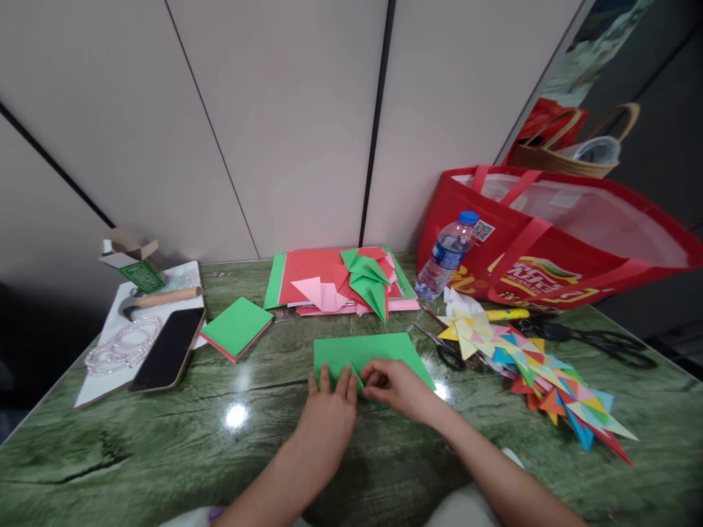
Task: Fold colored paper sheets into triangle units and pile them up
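A green sheet of paper (367,353) lies flat on the green marble table (165,446) in front of me. My left hand (328,413) rests on its near edge with the fingers stretched flat, pressing the paper down. My right hand (400,386) sits beside it, fingers curled and pinching a fold at the paper's near edge. The two hands almost touch.
A pile of red, green and pink paper with folded pieces (340,287) lies behind. A small square paper pad (237,327), a phone (169,350), a hammer (159,298), a water bottle (446,255), scissors (447,350), colourful folded shapes (549,384) and a red bag (554,241) surround it.
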`<action>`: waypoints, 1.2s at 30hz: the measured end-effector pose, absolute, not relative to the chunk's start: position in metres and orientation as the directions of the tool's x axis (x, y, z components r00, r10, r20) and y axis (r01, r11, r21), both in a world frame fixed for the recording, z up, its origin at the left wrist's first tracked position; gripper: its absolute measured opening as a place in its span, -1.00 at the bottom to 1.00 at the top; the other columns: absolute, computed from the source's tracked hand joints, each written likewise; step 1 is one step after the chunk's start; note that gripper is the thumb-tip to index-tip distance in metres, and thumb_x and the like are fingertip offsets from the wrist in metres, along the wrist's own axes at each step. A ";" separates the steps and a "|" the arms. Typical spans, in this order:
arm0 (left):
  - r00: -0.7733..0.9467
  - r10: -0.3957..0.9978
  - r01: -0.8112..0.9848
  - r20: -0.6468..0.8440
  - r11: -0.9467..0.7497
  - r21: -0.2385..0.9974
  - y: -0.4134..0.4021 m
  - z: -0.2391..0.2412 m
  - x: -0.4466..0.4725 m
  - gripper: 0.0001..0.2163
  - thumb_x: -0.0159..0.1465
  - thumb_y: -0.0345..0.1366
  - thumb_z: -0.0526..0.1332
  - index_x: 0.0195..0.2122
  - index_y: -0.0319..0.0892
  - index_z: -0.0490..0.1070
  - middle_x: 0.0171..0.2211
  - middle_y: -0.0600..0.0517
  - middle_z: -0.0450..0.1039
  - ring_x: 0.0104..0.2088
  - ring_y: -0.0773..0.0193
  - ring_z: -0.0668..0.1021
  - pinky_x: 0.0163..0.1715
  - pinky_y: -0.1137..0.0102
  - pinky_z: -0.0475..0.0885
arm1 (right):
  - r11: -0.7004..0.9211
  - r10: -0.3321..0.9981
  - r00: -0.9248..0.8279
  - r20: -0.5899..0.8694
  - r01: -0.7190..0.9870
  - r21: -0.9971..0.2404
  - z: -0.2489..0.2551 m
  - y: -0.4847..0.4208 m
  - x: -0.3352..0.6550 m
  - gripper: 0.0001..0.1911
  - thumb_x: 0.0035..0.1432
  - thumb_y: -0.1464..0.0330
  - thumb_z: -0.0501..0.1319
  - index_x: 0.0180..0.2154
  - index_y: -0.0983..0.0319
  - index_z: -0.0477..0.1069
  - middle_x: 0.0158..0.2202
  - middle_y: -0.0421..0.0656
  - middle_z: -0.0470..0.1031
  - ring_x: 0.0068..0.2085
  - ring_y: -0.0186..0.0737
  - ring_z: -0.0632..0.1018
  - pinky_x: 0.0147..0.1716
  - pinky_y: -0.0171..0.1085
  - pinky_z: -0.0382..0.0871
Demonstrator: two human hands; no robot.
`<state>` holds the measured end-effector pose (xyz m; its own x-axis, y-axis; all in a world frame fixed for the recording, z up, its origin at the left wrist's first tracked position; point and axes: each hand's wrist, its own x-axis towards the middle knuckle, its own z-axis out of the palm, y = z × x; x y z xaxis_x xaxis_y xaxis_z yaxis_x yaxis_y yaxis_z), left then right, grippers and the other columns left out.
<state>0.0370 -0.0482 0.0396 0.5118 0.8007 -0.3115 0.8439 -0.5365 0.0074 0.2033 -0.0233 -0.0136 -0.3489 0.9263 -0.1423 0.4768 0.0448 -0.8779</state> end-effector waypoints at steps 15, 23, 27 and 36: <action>0.553 0.758 0.804 -0.346 -0.594 -0.017 -0.045 0.035 0.035 -0.36 0.16 -0.34 0.23 0.25 -0.22 0.02 0.28 -0.15 -0.02 0.21 -0.16 0.16 0.10 -0.03 0.25 | -0.007 0.926 -0.345 -0.154 0.390 -0.921 -0.027 -0.016 0.205 -0.86 -0.05 0.37 0.25 -0.38 0.25 0.35 -0.55 -0.26 0.42 -0.50 -0.36 0.42 -0.53 -0.41 0.23; 0.540 0.803 0.813 -0.251 -0.575 -0.092 -0.054 0.024 0.035 -0.47 0.23 -0.37 0.11 0.23 -0.20 0.07 0.25 -0.19 0.05 0.22 -0.18 0.12 0.09 -0.10 0.21 | 0.015 0.925 -0.353 -0.137 0.396 -0.918 -0.031 -0.015 0.206 -0.91 -0.05 0.41 0.21 -0.39 0.24 0.35 -0.57 -0.29 0.36 -0.53 -0.40 0.37 -0.54 -0.42 0.20; 0.516 0.824 0.829 -0.235 -0.549 -0.103 -0.057 0.029 0.036 -0.50 0.23 -0.36 0.13 0.21 -0.23 0.12 0.23 -0.24 0.09 0.21 -0.19 0.15 0.11 -0.14 0.17 | 0.014 0.926 -0.351 -0.138 0.397 -0.918 -0.032 -0.015 0.206 -0.90 -0.06 0.43 0.20 -0.39 0.24 0.35 -0.57 -0.30 0.36 -0.54 -0.41 0.36 -0.55 -0.43 0.20; 0.506 0.795 0.829 -0.333 -0.555 -0.065 -0.050 0.033 0.035 -0.40 0.15 -0.26 0.27 0.20 -0.27 0.14 0.23 -0.29 0.04 0.19 -0.18 0.19 0.12 -0.03 0.21 | 0.048 0.913 -0.385 -0.134 0.429 -0.902 -0.026 -0.015 0.208 -0.91 0.01 0.37 0.21 -0.39 0.27 0.39 -0.55 -0.26 0.40 -0.53 -0.39 0.38 -0.53 -0.43 0.20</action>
<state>0.0349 -0.0500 0.0327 0.5062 0.7954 -0.3333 0.8292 -0.5551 -0.0653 0.2076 -0.0150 -0.0260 -0.3851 0.9131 -0.1342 0.4287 0.0482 -0.9021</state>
